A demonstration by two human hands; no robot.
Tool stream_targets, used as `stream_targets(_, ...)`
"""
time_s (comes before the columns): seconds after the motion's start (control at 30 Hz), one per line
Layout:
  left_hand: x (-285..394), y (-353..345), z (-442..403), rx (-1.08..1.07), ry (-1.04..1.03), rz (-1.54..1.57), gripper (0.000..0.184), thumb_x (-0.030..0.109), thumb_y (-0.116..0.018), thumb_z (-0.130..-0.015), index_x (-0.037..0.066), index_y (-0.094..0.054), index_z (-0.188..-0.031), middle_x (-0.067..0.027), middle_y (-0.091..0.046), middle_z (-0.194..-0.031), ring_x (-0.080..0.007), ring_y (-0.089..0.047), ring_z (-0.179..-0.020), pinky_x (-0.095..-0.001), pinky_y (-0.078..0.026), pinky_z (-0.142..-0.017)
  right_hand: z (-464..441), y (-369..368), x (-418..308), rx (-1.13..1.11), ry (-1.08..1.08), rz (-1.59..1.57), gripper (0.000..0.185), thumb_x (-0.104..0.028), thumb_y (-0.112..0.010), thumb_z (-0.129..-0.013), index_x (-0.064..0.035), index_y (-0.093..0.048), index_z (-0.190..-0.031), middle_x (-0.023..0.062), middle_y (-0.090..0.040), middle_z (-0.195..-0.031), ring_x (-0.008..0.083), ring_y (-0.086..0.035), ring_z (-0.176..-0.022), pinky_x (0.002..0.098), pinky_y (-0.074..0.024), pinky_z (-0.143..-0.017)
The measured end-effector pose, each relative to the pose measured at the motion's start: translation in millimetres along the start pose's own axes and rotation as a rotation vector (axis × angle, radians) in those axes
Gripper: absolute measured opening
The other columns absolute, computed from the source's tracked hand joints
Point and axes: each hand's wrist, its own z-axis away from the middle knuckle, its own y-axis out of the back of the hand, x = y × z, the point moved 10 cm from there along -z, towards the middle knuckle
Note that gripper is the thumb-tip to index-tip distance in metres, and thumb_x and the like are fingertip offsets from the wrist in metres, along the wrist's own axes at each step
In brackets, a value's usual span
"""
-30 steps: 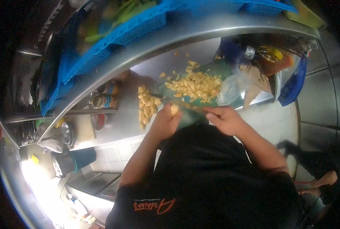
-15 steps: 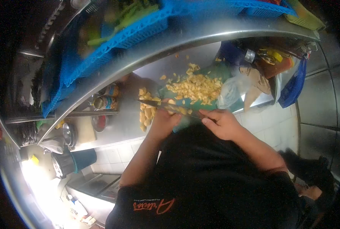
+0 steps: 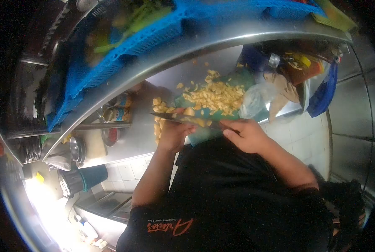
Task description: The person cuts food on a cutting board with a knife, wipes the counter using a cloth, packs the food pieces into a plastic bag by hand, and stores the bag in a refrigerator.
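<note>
My right hand [image 3: 245,133] is closed round the handle of a knife [image 3: 170,117], whose blade points left across the green cutting board [image 3: 202,136]. Beside the blade, my left hand [image 3: 175,133] is closed, its fingers partly behind the knife, on a pale yellow piece [image 3: 189,112]. More cut pieces lie along the blade. A heap of chopped yellow pieces [image 3: 215,95] covers the far part of the board. Larger peeled pieces [image 3: 158,108] sit on the steel counter to the left, partly hidden by my left hand.
A steel shelf edge [image 3: 187,47] arches over the counter, with blue baskets [image 3: 154,40] above. At right are a clear plastic bag [image 3: 252,102] and a blue bag [image 3: 323,94]. Cans [image 3: 114,114] and metal bowls [image 3: 77,149] stand left. A person in dark clothes [image 3: 349,201] is at lower right.
The knife blade has come into clear view across my left hand. My left hand has shifted slightly left and down. The person at lower right has moved.
</note>
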Motion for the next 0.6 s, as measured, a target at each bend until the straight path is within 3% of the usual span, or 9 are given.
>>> stream_targets(0.07,7.2,-4.5,3.7,-0.002,-0.056,-0.197,0.055,-0.001,-0.069,-0.085,0.007,-0.046,-0.133,-0.0110,-0.059,-0.119,-0.0274,-0.062,-0.103,-0.0414,-0.055,-0.089,-0.6,-1.3,-5.2,-0.008,-0.003,0.042,0.038,-0.027,-0.061,-0.095,-0.0022,-0.066,-0.124,0.0197,-0.071,-0.096,0.0366,-0.069,-0.087,0.0420,-0.0535,-0.080)
stream_targets(0.17,14.8,-15.0,11.8,-0.005,-0.015,0.084,0.053,-0.003,-0.065,-0.088,0.000,-0.042,-0.135,-0.0147,-0.056,-0.120,-0.0278,-0.063,-0.104,-0.0329,-0.059,-0.078,-5.1,-3.9,0.5,-0.014,-0.013,0.051,0.038,-0.030,-0.061,-0.094,-0.0070,-0.066,-0.124,0.0199,-0.071,-0.098,0.0385,-0.068,-0.089,0.0447,-0.0536,-0.079)
stream_targets(0.23,3.0,-0.6,11.1,0.017,0.057,0.113,0.053,-0.002,-0.066,-0.088,-0.001,-0.042,-0.135,-0.0144,-0.056,-0.121,-0.0283,-0.063,-0.105,-0.0341,-0.058,-0.079,-4.1,-9.1,20.0,0.003,-0.006,0.067,0.038,-0.035,-0.059,-0.094,-0.0146,-0.067,-0.125,0.0201,-0.071,-0.099,0.0401,-0.067,-0.088,0.0487,-0.0538,-0.079)
stream_targets(0.33,-18.7,14.1,6.2,0.029,0.117,0.229,0.052,-0.002,-0.065,-0.087,0.004,-0.045,-0.134,-0.0116,-0.058,-0.121,-0.0278,-0.062,-0.107,-0.0424,-0.056,-0.088,3.4,-17.9,67.9,-0.053,-0.238,0.039,0.037,-0.035,-0.059,-0.094,-0.0131,-0.068,-0.123,0.0200,-0.071,-0.096,0.0401,-0.068,-0.088,0.0477,-0.0540,-0.080)
stream_targets(0.37,-22.4,18.1,5.0,0.033,0.127,0.278,0.051,-0.002,-0.065,-0.087,0.006,-0.046,-0.133,-0.0103,-0.059,-0.121,-0.0274,-0.062,-0.107,-0.0462,-0.055,-0.093,6.3,-18.0,76.8,0.002,-0.225,0.030,0.036,-0.035,-0.060,-0.094,-0.0127,-0.069,-0.120,0.0202,-0.071,-0.094,0.0399,-0.068,-0.088,0.0469,-0.0541,-0.080)
stream_targets(0.47,-13.5,4.4,12.9,0.027,0.037,0.167,0.049,0.004,-0.063,-0.091,0.000,-0.043,-0.135,-0.0131,-0.057,-0.123,-0.0269,-0.062,-0.109,-0.0395,-0.055,-0.091,10.2,-22.0,62.1,0.027,-0.151,-0.063,0.036,-0.035,-0.060,-0.094,-0.0142,-0.069,-0.122,0.0198,-0.071,-0.095,0.0405,-0.068,-0.089,0.0471,-0.0542,-0.081)
stream_targets(0.57,-16.7,-0.3,9.6,-0.012,0.015,0.125,0.049,0.003,-0.061,-0.092,0.000,-0.042,-0.137,-0.0148,-0.057,-0.128,-0.0276,-0.059,-0.115,-0.0397,-0.053,-0.094,1.5,-23.9,14.3,-0.020,-0.005,0.021,0.037,-0.036,-0.060,-0.094,-0.0156,-0.068,-0.124,0.0197,-0.071,-0.098,0.0415,-0.068,-0.088,0.0484,-0.0541,-0.081)
stream_targets(0.6,-15.5,-1.8,8.7,0.001,0.021,0.096,0.046,0.009,-0.059,-0.094,0.003,-0.043,-0.136,-0.0157,-0.057,-0.129,-0.0297,-0.059,-0.117,-0.0440,-0.052,-0.097,-1.8,-23.2,6.6,-0.051,-0.034,0.043,0.038,-0.034,-0.061,-0.093,-0.0127,-0.067,-0.124,0.0198,-0.071,-0.098,0.0407,-0.068,-0.090,0.0466,-0.0539,-0.082)
